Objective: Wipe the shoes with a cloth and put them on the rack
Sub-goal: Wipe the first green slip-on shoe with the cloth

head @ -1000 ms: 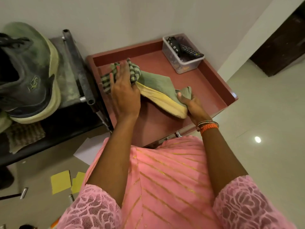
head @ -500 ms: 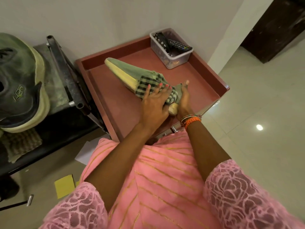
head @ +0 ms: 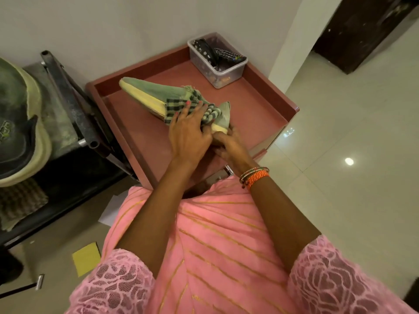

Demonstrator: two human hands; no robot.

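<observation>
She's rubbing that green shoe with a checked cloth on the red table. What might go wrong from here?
Two risks, both guesses. The shoe is steadied only at its heel end by the right hand, so a hard wipe from the left hand with the cloth might twist it loose. Its toe points toward the table's raised edge, beside the rack; a long stroke may knock it there.

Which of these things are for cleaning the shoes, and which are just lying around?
For the job: green yellow-soled shoe, checked cloth, left hand, right hand, second green shoe, black metal rack.
Lying about: clear plastic box of remote controls, yellow paper.
</observation>
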